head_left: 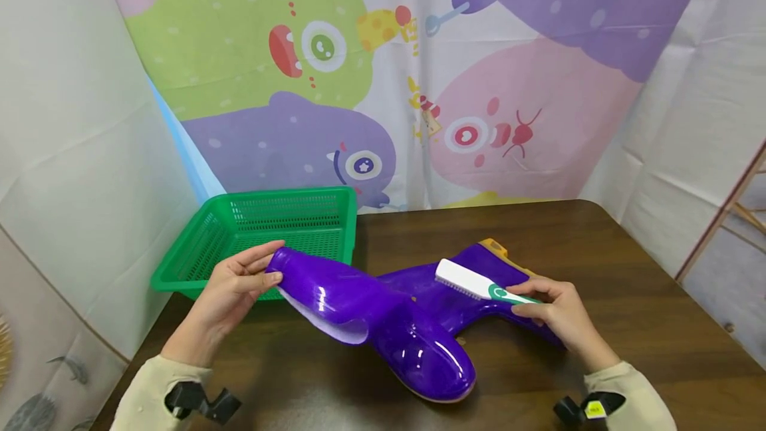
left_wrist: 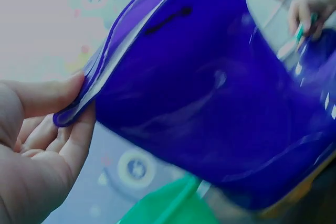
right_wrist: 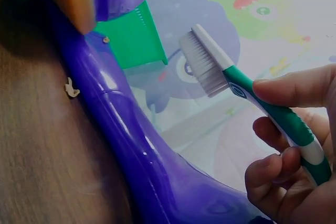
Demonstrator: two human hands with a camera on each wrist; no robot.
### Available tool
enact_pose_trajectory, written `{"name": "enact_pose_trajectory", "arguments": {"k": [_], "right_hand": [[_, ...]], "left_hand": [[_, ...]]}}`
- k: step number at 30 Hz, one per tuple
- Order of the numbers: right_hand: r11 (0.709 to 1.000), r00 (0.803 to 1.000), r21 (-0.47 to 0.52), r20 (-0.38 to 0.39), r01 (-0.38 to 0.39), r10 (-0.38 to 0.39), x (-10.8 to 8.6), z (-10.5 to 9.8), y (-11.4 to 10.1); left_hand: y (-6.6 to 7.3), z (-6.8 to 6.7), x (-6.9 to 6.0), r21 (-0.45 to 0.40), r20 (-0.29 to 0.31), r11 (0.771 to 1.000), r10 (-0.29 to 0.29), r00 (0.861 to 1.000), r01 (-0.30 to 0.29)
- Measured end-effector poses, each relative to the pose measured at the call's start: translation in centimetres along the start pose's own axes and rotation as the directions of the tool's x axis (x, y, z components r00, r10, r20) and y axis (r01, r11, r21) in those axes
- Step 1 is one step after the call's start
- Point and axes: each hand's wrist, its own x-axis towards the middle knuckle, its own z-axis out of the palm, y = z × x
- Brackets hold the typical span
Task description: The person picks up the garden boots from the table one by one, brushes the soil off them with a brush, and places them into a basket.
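My left hand pinches the top rim of a glossy purple rain boot between thumb and fingers. Tilted, this boot has its shaft toward the left and its rounded toe to the lower right. In the left wrist view a dark mark shows near its rim. A second purple rain boot with a yellow sole lies on its side behind it, partly covered. My right hand grips the green handle of a white-bristled brush above the lying boot. The bristles appear apart from it in the right wrist view.
A green plastic basket stands at the back left of the brown wooden table. Small tan bits lie on the table beside the lying boot. Behind hangs a cartoon-printed curtain.
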Motion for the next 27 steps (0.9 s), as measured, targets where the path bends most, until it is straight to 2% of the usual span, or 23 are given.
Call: {"name": "enact_pose_trajectory", "arguments": {"k": [5,12,15,20,27], "right_hand": [[0.999,0.999,0.017,-0.008,0.048,-0.048,0.0,-0.5,-0.1],[0.996,0.997,0.042,-0.019,0.074,-0.073,-0.1,-1.0,-0.1],[0.996,0.997,0.046,-0.025,0.075,-0.074,-0.1,-1.1,-0.1],[0.996,0.997,0.052,-0.039,0.070,-0.068,-0.1,-1.4,-0.2],[0.992,0.998,0.115,-0.046,0.058,-0.053,-0.2,-1.6,-0.1]], "left_hand": [[0.6,2.7,0.7,-0.051,-0.030,0.999,0.000,1.000,-0.002],[1.8,6.1,2.3,-0.040,-0.065,0.999,-0.030,0.997,0.028],[2.5,7.6,3.1,-0.007,-0.046,0.999,-0.044,0.998,0.044],[3.4,10.0,4.6,0.025,0.031,0.998,-0.065,0.997,0.064],[4.8,12.7,6.2,0.097,0.074,0.991,-0.104,0.992,0.097]]}}
